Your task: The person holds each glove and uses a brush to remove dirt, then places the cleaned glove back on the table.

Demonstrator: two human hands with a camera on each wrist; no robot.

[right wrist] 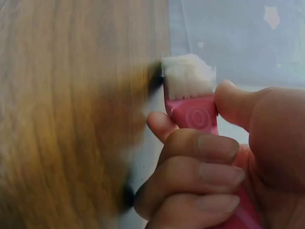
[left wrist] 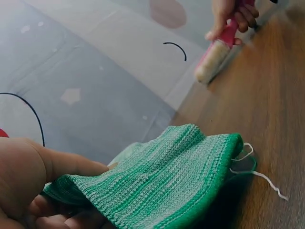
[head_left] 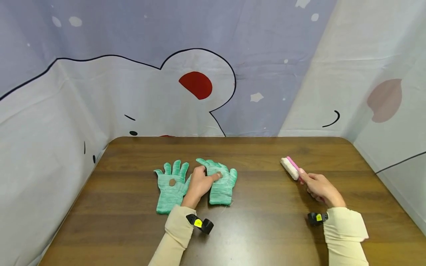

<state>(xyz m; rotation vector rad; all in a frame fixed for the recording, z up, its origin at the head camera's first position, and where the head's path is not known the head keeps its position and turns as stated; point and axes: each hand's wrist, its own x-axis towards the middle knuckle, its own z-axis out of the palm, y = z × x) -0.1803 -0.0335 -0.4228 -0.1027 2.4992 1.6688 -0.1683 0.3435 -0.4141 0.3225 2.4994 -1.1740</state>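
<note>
A printed cloth backdrop [head_left: 259, 55] of pale lilac and white hangs behind and around the worktop, with black outlines, white stars and a dark red patch [head_left: 198, 85] on it. The worktop [head_left: 259, 236] is brown wood-grain with rounded far corners, and light shines off its near middle.

From where I stand, two green-and-white knitted gloves lie left of centre. The left-hand glove [head_left: 168, 197] is spread flat, its fingers toward the backdrop, with a round brown spot [head_left: 172, 182] on it. Just to its right is the right-hand glove [head_left: 221, 192], cuff toward the person and thumb out to the right; a loose white thread [left wrist: 267, 179] trails from its cuff.

The person's left hand [head_left: 198, 184] has this second glove by its left side, thumb on top near another brown spot and the other fingers tucked underneath, pinching the fabric between them.

Well apart on the right, the right hand [head_left: 319, 186] grips a pink-handled brush with cream-white bristles [head_left: 290, 168]. The fingers curl round the handle, the thumb lies along its side, and the bristled head points away from the person. I can't tell whether the brush touches the worktop.

Both forearms wear cream sleeves [head_left: 344, 225], and a small black device with a yellow label [head_left: 207, 226] sits at each wrist.
</note>
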